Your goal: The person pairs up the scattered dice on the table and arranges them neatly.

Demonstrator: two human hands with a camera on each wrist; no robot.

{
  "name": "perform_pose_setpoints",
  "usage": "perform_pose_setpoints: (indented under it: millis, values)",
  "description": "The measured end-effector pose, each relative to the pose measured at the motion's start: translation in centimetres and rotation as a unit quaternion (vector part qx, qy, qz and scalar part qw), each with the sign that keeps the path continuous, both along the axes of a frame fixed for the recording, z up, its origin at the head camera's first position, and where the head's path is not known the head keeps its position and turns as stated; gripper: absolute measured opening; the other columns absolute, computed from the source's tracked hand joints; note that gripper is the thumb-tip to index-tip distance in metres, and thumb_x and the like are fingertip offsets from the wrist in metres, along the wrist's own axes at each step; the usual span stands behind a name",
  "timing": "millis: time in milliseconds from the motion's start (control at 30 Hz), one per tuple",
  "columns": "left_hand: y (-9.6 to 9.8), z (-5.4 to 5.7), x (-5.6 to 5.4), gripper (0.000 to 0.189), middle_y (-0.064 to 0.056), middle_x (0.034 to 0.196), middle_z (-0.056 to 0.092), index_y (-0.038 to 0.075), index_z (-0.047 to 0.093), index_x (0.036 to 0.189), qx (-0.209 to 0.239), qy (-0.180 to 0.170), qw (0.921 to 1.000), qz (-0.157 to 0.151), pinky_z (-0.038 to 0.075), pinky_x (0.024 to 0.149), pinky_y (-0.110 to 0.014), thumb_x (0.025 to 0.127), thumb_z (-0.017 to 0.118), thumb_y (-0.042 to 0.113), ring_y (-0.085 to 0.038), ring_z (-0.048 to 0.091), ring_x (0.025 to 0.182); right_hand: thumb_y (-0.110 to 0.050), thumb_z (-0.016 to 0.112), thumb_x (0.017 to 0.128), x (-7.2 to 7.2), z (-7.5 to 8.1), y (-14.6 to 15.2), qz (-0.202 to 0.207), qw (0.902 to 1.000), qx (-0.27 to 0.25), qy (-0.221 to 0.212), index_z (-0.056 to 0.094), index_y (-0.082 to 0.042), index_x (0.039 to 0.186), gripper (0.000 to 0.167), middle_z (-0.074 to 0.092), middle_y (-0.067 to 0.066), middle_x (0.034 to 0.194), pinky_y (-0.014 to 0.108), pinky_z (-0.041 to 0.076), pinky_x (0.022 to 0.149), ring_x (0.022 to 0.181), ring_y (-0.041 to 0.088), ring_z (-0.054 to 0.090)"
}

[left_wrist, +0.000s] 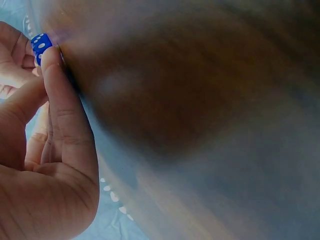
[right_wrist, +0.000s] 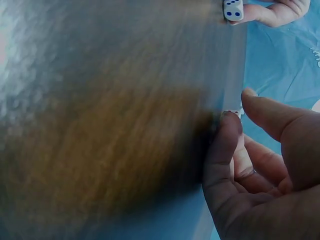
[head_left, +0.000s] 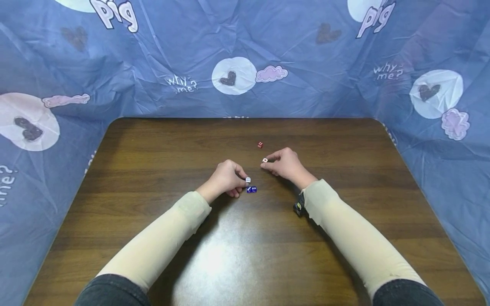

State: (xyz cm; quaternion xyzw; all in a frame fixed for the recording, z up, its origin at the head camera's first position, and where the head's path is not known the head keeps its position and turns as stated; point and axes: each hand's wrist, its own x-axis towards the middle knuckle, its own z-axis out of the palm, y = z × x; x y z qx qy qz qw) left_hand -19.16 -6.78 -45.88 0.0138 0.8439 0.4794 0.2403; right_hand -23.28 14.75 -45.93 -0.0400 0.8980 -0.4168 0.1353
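Currently, a white cubic die with blue pips (head_left: 248,180) sits at the tips of the thumb and index finger of the left hand (head_left: 229,178), just beyond two small blue dice with white pips (head_left: 254,189) that stand side by side on the brown wood-grain table (head_left: 153,144); whether the white die touches them I cannot tell. That left grip is narrow, thumb and index finger pinching the white die, with the other fingers bent toward the tabletop. From the left wrist, one blue die shows right at the fingertips, partly covered by a finger. A second white die, showing one reddish pip (head_left: 265,160), lies between the tips of the right hand (head_left: 286,163), which pinches it with thumb and index finger in an equally narrow grip; from the right wrist, most of this die is hidden behind a fingertip. All these dice are around the middle of the table's width, well apart from its left and right edges. Farther off, a red cubic die with white pips (head_left: 260,145) rests on the surface, nearer the far edge than either hand and well apart from both far corners.
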Motion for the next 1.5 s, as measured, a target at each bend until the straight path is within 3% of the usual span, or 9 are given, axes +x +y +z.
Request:
perform_pose_setpoints:
  millis: [333, 867, 1300, 1500]
  values:
    - [0.0, 0.1, 0.0, 0.007, -0.016, 0.064, 0.068, 0.004, 0.077, 0.09, -0.001, 0.006, 1.0, -0.002, 0.06, 0.047, -0.035, 0.086, 0.081, 0.0, -0.023, 0.067, 0.048, -0.02, 0.085, 0.086, -0.1, -0.4, -0.3, -0.019, 0.9988, 0.028, 0.034, 0.079, -0.005, 0.104, 0.025, 0.07, 0.005, 0.067, 0.025, 0.052, 0.051, 0.056, 0.016, 0.065]
    - [0.1, 0.0, 0.0, 0.005, -0.016, 0.062, 0.068, 0.002, 0.077, 0.089, 0.008, 0.007, 0.9999, -0.005, 0.059, 0.046, -0.035, 0.086, 0.08, 0.0, -0.022, 0.066, 0.047, -0.018, 0.084, 0.087, 0.0, -0.7, -0.2, -0.031, 0.9986, 0.022, 0.036, 0.081, -0.005, 0.1, 0.018, 0.072, 0.003, 0.07, 0.024, 0.054, 0.05, 0.055, 0.014, 0.067]
    - [0.0, 0.1, -0.1, 0.006, -0.017, 0.063, 0.068, 0.001, 0.077, 0.091, 0.005, -0.002, 1.0, -0.003, 0.06, 0.046, -0.035, 0.086, 0.08, 0.0, -0.022, 0.066, 0.048, -0.02, 0.082, 0.089, 1.1, -0.5, -0.2, 0.023, 0.9996, 0.004, -0.018, 0.081, -0.01, 0.1, 0.015, 0.074, 0.0, 0.078, 0.03, 0.058, 0.059, 0.066, 0.017, 0.07]
    - [0.0, 0.1, 0.0, 0.006, -0.017, 0.063, 0.068, 0.001, 0.077, 0.091, 0.007, 0.002, 1.0, -0.004, 0.06, 0.047, -0.035, 0.087, 0.08, 0.0, -0.022, 0.066, 0.047, -0.02, 0.083, 0.088, 2.1, -0.6, -0.8, 0.073, 0.9973, 0.006, -0.006, 0.081, -0.011, 0.099, 0.014, 0.073, -0.001, 0.071, 0.028, 0.056, 0.056, 0.062, 0.015, 0.068]
